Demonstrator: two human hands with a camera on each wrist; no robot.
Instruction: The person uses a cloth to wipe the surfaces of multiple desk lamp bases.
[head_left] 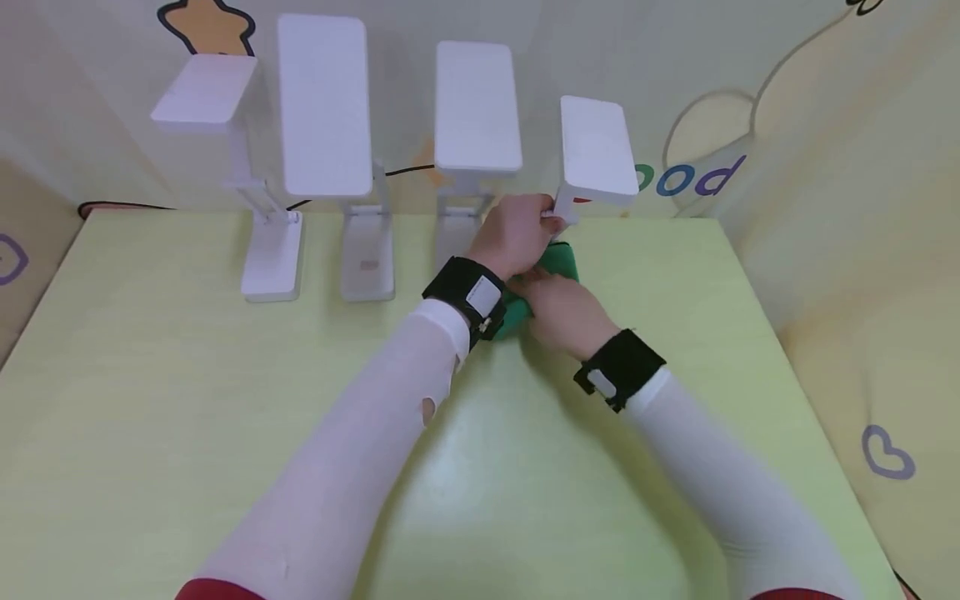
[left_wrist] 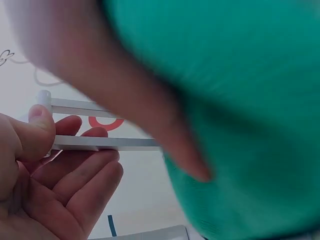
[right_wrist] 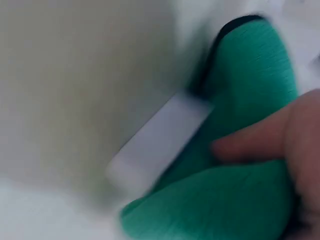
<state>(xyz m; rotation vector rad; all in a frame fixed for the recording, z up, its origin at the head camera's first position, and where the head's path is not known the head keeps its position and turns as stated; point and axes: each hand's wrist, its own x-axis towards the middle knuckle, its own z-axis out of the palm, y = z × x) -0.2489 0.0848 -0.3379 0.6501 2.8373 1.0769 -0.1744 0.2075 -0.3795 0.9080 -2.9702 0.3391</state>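
Observation:
Four white folding stands with rectangular plates line the back of the table; the rightmost stand (head_left: 597,146) is between my hands. My left hand (head_left: 516,233) pinches its thin arm (left_wrist: 100,144) near the hinge, thumb on one side and fingers on the other. My right hand (head_left: 558,308) grips a soft green pad (head_left: 560,261) with dark edging, close below the left hand. In the right wrist view the pad (right_wrist: 250,65) is folded around the stand's white base (right_wrist: 160,145), and a finger presses into the fold. The left hand partly hides the pad in the head view.
To the left stand the other white stands: one beside my left hand (head_left: 478,108), a taller one (head_left: 325,104) and one with a tilted plate (head_left: 206,87). A printed curtain (head_left: 862,250) hangs behind and beside the pale green table (head_left: 165,417).

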